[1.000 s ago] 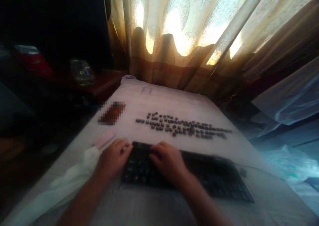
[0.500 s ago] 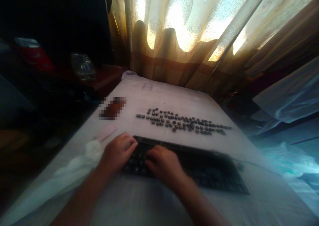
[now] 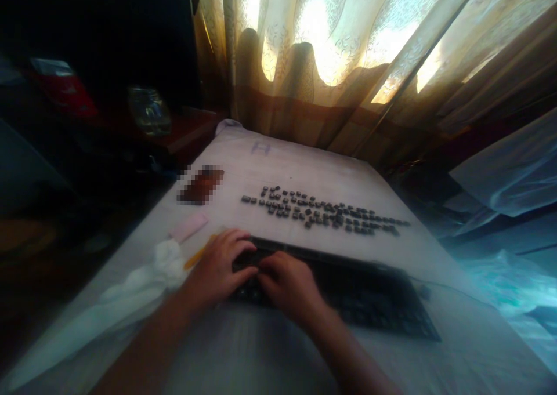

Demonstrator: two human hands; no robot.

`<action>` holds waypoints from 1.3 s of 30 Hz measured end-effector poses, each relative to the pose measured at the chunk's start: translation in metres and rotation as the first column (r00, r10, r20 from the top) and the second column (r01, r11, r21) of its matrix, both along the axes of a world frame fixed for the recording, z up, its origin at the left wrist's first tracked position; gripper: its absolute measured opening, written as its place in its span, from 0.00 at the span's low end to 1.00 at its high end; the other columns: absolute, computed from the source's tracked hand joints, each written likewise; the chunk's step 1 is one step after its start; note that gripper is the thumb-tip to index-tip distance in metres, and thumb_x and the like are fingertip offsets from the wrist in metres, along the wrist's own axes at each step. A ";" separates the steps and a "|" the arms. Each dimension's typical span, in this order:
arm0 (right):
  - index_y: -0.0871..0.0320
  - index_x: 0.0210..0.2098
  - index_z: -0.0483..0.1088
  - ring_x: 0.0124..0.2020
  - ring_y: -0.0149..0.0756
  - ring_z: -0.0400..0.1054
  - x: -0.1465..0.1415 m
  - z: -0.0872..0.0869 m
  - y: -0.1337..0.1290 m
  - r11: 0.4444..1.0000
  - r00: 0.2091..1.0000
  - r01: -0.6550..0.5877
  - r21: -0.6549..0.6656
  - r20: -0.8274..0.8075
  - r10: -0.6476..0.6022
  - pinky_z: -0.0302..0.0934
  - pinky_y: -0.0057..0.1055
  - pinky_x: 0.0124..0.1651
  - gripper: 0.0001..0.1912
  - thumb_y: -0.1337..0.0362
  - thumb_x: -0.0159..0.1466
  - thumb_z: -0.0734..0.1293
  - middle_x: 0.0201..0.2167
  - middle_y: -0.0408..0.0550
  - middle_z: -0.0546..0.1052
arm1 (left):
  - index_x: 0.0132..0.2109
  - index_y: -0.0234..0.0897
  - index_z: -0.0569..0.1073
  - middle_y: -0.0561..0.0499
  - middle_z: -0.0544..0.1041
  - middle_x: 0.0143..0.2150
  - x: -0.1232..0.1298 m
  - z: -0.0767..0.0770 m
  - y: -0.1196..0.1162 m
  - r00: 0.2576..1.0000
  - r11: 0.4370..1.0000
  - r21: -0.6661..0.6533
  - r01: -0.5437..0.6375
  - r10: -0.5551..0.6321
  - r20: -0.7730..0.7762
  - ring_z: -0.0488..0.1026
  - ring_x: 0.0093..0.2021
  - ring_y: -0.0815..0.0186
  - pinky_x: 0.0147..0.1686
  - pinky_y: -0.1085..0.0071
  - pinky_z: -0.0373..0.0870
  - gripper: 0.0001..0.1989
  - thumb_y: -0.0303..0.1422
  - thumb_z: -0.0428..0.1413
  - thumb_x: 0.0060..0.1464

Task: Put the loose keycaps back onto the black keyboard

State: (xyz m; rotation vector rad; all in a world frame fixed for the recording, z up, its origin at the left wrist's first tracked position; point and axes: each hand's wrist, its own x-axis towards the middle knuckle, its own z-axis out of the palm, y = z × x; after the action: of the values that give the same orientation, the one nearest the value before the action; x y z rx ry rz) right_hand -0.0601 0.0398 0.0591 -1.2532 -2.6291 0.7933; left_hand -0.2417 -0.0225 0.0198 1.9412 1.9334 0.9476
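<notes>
A black keyboard (image 3: 369, 293) lies at a slant on the white-covered surface in front of me. My left hand (image 3: 221, 264) rests over its left end, thumb stretched toward the right hand and apart from the other fingers. Close beside it, my right hand (image 3: 289, 282) is bent over the keys with its fingers drawn together; whatever may be between them is hidden. Beyond the keyboard, several loose black keycaps (image 3: 333, 215) lie spread in rough rows. A thin yellow stick-like thing (image 3: 198, 257) pokes out from behind my left hand.
Left of the keyboard lie a crumpled white cloth (image 3: 130, 290) and a flat pink piece (image 3: 189, 227). A pixelated brown item (image 3: 200, 186) is farther back. The keyboard's cable (image 3: 456, 290) runs off right. Curtains (image 3: 300, 93) hang behind; a dark screen (image 3: 96, 41) stands at left.
My left hand has shifted right, closer to my right hand, and its thumb has spread away from the fingers. The yellow thing has come into sight. The view has shifted slightly.
</notes>
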 end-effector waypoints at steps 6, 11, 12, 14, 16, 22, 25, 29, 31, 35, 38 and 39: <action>0.53 0.40 0.80 0.41 0.36 0.74 0.001 -0.004 0.001 1.000 0.999 0.010 -0.025 -0.045 -0.011 0.61 0.27 0.44 0.08 0.67 0.62 0.69 0.40 0.45 0.81 | 0.55 0.44 0.75 0.45 0.67 0.66 0.005 -0.011 0.000 0.999 0.997 -0.076 0.013 -0.016 -0.038 0.56 0.69 0.48 0.67 0.44 0.53 0.21 0.36 0.61 0.54; 0.52 0.40 0.81 0.41 0.36 0.75 0.003 -0.003 0.002 0.999 0.999 -0.015 -0.043 -0.042 0.013 0.62 0.28 0.45 0.09 0.67 0.65 0.68 0.40 0.45 0.82 | 0.56 0.45 0.75 0.45 0.65 0.67 0.005 -0.013 0.000 1.000 0.996 -0.088 0.014 -0.016 -0.017 0.54 0.70 0.46 0.67 0.43 0.52 0.21 0.37 0.60 0.55; 0.51 0.40 0.81 0.41 0.35 0.75 0.003 -0.003 0.002 0.999 0.999 -0.017 -0.037 -0.037 0.016 0.62 0.27 0.45 0.10 0.68 0.65 0.68 0.40 0.45 0.81 | 0.57 0.46 0.74 0.45 0.64 0.68 0.005 -0.014 0.000 1.000 0.996 -0.090 0.014 -0.015 -0.014 0.53 0.71 0.46 0.67 0.42 0.52 0.21 0.37 0.60 0.55; 0.51 0.41 0.81 0.41 0.35 0.75 0.003 -0.004 0.002 1.000 0.999 -0.020 -0.017 -0.030 0.020 0.62 0.27 0.45 0.11 0.69 0.65 0.67 0.40 0.44 0.81 | 0.57 0.46 0.74 0.45 0.63 0.69 0.005 -0.015 0.000 1.000 0.995 -0.095 0.014 -0.015 -0.009 0.52 0.71 0.45 0.67 0.41 0.51 0.22 0.37 0.60 0.55; 0.51 0.40 0.82 0.41 0.34 0.75 0.003 -0.004 0.001 1.000 1.000 -0.027 0.003 -0.016 0.027 0.62 0.26 0.45 0.11 0.69 0.66 0.67 0.39 0.44 0.81 | 0.58 0.47 0.73 0.45 0.61 0.70 0.005 -0.018 0.000 1.000 0.995 -0.099 0.007 -0.007 -0.002 0.51 0.71 0.45 0.67 0.40 0.51 0.23 0.37 0.60 0.55; 0.51 0.36 0.82 0.39 0.34 0.74 0.000 -0.003 0.000 0.998 0.997 -0.049 0.045 0.070 0.046 0.61 0.25 0.40 0.13 0.69 0.67 0.64 0.37 0.45 0.80 | 0.61 0.48 0.71 0.43 0.55 0.73 0.011 -0.025 0.003 0.996 0.986 -0.150 -0.077 0.081 0.023 0.46 0.72 0.40 0.65 0.37 0.50 0.28 0.33 0.60 0.52; 0.51 0.34 0.81 0.37 0.34 0.74 -0.002 -0.003 -0.001 0.996 0.992 -0.057 0.071 0.115 0.048 0.60 0.25 0.38 0.14 0.68 0.67 0.64 0.36 0.46 0.79 | 0.62 0.48 0.70 0.43 0.53 0.73 0.013 -0.028 0.005 0.994 0.983 -0.150 -0.105 0.109 0.019 0.44 0.73 0.38 0.65 0.35 0.49 0.30 0.32 0.60 0.51; 0.51 0.35 0.81 0.39 0.34 0.74 -0.001 -0.003 0.000 0.995 0.994 -0.074 0.060 0.086 0.068 0.60 0.25 0.40 0.14 0.68 0.67 0.63 0.38 0.45 0.80 | 0.62 0.49 0.69 0.43 0.53 0.73 0.011 -0.032 0.005 0.994 0.986 -0.127 -0.106 0.110 0.022 0.44 0.73 0.39 0.65 0.36 0.49 0.31 0.30 0.60 0.50; 0.51 0.36 0.81 0.39 0.34 0.74 0.000 -0.003 0.003 0.995 0.995 -0.089 0.040 0.050 0.087 0.61 0.25 0.41 0.14 0.69 0.67 0.63 0.38 0.45 0.80 | 0.63 0.48 0.69 0.42 0.53 0.73 0.011 -0.033 0.005 0.993 0.986 -0.126 -0.109 0.113 0.024 0.44 0.73 0.40 0.66 0.37 0.49 0.31 0.30 0.59 0.50; 0.51 0.38 0.82 0.39 0.35 0.75 0.003 -0.002 0.021 0.997 0.998 -0.062 0.046 0.002 0.062 0.62 0.26 0.43 0.13 0.68 0.66 0.64 0.37 0.45 0.82 | 0.62 0.46 0.70 0.41 0.55 0.73 0.010 -0.033 0.005 0.992 0.985 -0.125 -0.118 0.124 0.040 0.46 0.73 0.41 0.66 0.37 0.50 0.31 0.31 0.59 0.50; 0.52 0.42 0.81 0.42 0.36 0.75 -0.001 0.000 0.048 0.993 1.000 0.019 0.118 0.013 -0.020 0.63 0.27 0.46 0.12 0.65 0.67 0.64 0.39 0.47 0.82 | 0.61 0.44 0.71 0.42 0.57 0.72 0.007 -0.029 0.006 0.987 0.984 -0.123 -0.129 0.139 0.076 0.47 0.73 0.42 0.66 0.38 0.50 0.30 0.31 0.60 0.49; 0.51 0.43 0.81 0.43 0.37 0.75 -0.003 0.001 0.059 0.988 0.997 0.047 0.148 0.051 -0.055 0.63 0.28 0.47 0.13 0.65 0.68 0.64 0.40 0.47 0.82 | 0.60 0.44 0.72 0.42 0.58 0.72 0.006 -0.027 0.006 0.985 0.985 -0.109 -0.137 0.147 0.094 0.48 0.72 0.43 0.66 0.39 0.51 0.29 0.31 0.60 0.49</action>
State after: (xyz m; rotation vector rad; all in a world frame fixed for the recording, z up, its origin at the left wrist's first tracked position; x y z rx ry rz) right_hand -0.0633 0.0983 0.0598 -1.3139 -2.6311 0.5535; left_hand -0.2361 -0.0162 -0.0070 1.6842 2.0415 0.9443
